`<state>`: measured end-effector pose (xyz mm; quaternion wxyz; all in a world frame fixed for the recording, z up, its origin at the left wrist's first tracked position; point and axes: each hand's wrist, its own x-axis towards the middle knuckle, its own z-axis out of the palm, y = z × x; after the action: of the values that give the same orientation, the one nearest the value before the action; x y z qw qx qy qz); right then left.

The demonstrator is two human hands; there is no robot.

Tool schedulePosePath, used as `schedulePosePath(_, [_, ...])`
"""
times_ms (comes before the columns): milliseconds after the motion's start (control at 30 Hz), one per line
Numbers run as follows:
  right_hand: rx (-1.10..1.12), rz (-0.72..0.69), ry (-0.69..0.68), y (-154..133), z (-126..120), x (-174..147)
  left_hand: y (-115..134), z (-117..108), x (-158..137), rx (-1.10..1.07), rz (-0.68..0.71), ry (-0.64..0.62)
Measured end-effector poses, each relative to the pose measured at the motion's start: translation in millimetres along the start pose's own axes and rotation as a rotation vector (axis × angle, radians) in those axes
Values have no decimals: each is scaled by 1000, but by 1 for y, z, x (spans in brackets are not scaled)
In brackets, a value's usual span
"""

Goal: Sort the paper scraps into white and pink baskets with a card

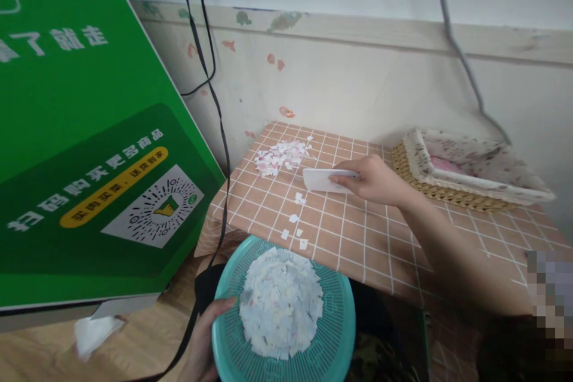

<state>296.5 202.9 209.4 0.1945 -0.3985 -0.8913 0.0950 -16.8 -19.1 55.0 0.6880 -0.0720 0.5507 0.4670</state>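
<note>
My right hand (371, 178) pinches a flat white card (320, 180) with a rounded corner. The thumb lies on its near face, and its lower edge is at or just above the tabletop. Left of the card lies a heap of white and pink paper scraps (282, 157). Several loose paper pieces (293, 218) are scattered toward the table's near edge. Below that edge, my left hand (208, 334) grips the left rim of a round teal plastic basket (340, 316). Inside it is a mound of torn white paper (282, 301). Most of the left fingers are hidden by the basket.
A brown-and-white checked cloth covers the table (376, 245). A lined wicker basket (447, 188) stands at the back right, against the wall. On the left rises a green printed panel (89, 131). A black strap (219, 107) hangs beside the table's left corner.
</note>
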Motion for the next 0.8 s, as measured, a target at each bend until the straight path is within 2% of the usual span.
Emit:
schedulePosePath(100, [64, 26, 24, 7, 1, 0, 2, 2, -1, -16, -36, 29])
schedulePosePath(267, [172, 24, -56, 6, 10, 0, 4, 10, -3, -35, -77, 103])
schedulePosePath(367, [123, 15, -102, 5, 12, 1, 5, 15, -6, -26, -110, 124])
schedulePosePath(567, [16, -32, -109, 1, 3, -1, 6, 18, -9, -30, -137, 151])
schedulePosePath(700, [-25, -88, -71, -15, 0, -7, 8, 26, -15, -18, -109, 147])
schedulePosePath(800, [-33, -158, -108, -30, 0, -11, 10, 34, -22, -23, -109, 119])
